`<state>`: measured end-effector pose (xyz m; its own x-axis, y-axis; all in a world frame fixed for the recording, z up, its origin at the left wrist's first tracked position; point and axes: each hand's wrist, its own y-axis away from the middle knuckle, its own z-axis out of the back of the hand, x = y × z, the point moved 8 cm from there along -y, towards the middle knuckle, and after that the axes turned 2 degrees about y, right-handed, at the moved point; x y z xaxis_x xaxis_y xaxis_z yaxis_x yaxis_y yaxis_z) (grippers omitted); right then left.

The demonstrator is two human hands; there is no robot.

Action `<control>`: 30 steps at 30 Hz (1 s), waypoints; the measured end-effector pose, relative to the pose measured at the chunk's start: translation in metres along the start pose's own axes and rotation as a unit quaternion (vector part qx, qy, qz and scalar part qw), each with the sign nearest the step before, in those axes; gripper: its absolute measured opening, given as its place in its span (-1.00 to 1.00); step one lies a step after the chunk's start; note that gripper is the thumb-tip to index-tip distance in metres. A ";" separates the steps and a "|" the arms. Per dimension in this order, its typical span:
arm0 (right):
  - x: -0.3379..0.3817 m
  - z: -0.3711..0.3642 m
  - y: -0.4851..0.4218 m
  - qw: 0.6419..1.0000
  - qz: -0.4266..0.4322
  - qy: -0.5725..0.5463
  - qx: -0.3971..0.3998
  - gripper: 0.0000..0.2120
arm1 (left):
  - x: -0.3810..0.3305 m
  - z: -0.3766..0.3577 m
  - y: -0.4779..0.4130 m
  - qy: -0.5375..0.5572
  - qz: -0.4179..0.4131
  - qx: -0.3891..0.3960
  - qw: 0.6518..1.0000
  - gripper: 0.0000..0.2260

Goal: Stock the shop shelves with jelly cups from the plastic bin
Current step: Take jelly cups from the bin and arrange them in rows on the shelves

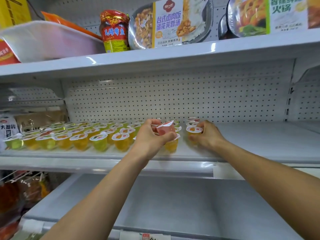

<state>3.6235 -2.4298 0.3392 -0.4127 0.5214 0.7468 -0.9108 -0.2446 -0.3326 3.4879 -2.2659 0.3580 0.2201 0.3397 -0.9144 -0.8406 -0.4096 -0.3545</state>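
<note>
Several rows of yellow, orange and green jelly cups (79,135) stand on the white middle shelf (259,144), filling its left half. My left hand (152,135) grips a pink jelly cup (166,129), tilted on its side, just above the rows. My right hand (206,134) is curled round an orange jelly cup (194,130) that stands on the shelf at the right end of the rows. Two more cups stand behind that one. The white plastic bin (43,40) sits tilted on the top shelf at the left.
The top shelf holds a red-lidded jar (114,32) and boxed ready meals (169,23). Packets (8,129) stand left of the cups. The right half of the middle shelf and the lower shelf (173,205) are bare. A pegboard back wall (173,101) closes the shelf.
</note>
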 end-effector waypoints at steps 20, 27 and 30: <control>0.062 0.015 0.045 0.972 0.090 -0.117 0.182 -0.68 | -0.022 -0.032 0.002 -0.092 -0.069 -0.001 0.993 -0.31; 0.043 0.027 0.037 0.980 0.050 -0.164 0.103 -0.72 | -0.028 -0.029 0.009 -0.194 -0.093 0.016 0.976 -0.45; 0.028 0.027 0.036 0.987 0.028 -0.144 0.070 -0.70 | -0.029 -0.016 0.015 -0.271 -0.128 -0.012 0.954 -0.64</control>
<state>3.5792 -2.4464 0.3639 -0.4240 0.2554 0.8689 -0.8684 -0.3871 -0.3099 3.4764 -2.2959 0.3761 0.1223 0.8162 -0.5646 -0.7804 -0.2724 -0.5628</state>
